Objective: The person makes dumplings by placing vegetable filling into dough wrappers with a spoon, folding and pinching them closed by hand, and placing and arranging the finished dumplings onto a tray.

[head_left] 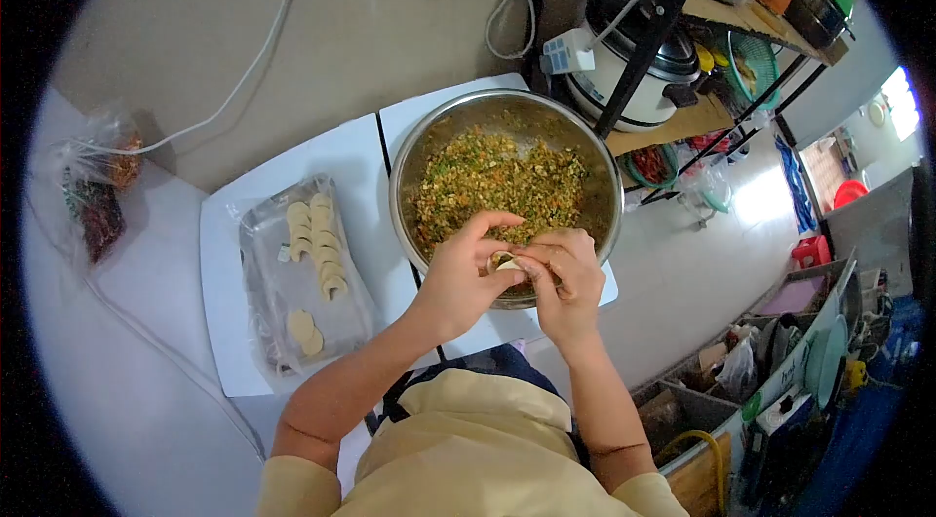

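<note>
Over the near edge of a large steel bowl (401, 152), my left hand (468, 273) and my right hand (567, 281) meet around a small pale dough wrapper (507, 265). Both sets of fingers are curled and pinch its edges. Chopped filling (497, 176) in green, orange and yellow lies inside the bowl. To the left, a plastic-lined metal tray (278, 298) holds two rows of folded dumplings (327, 249). Flat round wrappers (305, 331) lie toward the tray's near end.
The bowl and tray stand on a white table (229, 225) against the wall. A shelf rack (648, 44) with a rice cooker (634, 78) stands at the upper right. Plastic bags (93, 195) are at far left. Crates of kitchen goods (702, 390) sit at the lower right.
</note>
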`<move>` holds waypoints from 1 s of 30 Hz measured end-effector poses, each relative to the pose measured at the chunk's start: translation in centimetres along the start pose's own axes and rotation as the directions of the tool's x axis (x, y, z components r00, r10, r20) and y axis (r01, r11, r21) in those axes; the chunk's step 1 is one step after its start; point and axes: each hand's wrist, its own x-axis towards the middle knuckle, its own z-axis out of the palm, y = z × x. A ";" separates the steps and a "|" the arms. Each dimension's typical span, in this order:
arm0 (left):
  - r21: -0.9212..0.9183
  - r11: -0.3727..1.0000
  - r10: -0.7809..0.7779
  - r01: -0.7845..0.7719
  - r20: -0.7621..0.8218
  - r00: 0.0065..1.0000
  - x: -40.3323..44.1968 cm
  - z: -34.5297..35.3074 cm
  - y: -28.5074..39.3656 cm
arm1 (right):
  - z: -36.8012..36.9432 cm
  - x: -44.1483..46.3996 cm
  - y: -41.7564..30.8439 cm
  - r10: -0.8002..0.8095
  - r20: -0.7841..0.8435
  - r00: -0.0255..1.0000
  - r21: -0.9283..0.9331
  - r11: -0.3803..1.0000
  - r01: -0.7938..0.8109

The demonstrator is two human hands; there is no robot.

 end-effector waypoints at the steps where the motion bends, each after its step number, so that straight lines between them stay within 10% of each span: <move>1: 0.044 0.999 -0.019 0.018 0.015 1.000 0.0 0.0 0.4 | 0.2 -0.1 0.2 -0.020 -0.030 0.999 0.013 1.000 0.021; 15: 0.325 0.946 -0.018 0.003 0.044 0.999 1.8 -0.6 0.6 | 0.9 -0.4 0.7 -0.004 -0.090 0.996 -0.088 0.996 -0.004; 21: 0.407 0.805 0.456 -0.432 0.040 0.889 2.7 -0.7 -3.0 | 1.1 -0.7 0.8 0.234 -0.181 0.955 0.179 0.963 -0.202; 23: -0.042 0.999 0.016 -0.014 0.050 0.999 1.8 -0.3 -2.4 | 0.8 -0.7 0.8 0.183 -0.178 0.967 0.133 0.978 -0.160; 30: -0.273 0.962 0.037 -0.017 0.069 0.997 -0.2 0.6 -1.5 | -1.7 -0.3 -0.9 -0.036 -0.084 0.996 0.082 0.996 0.043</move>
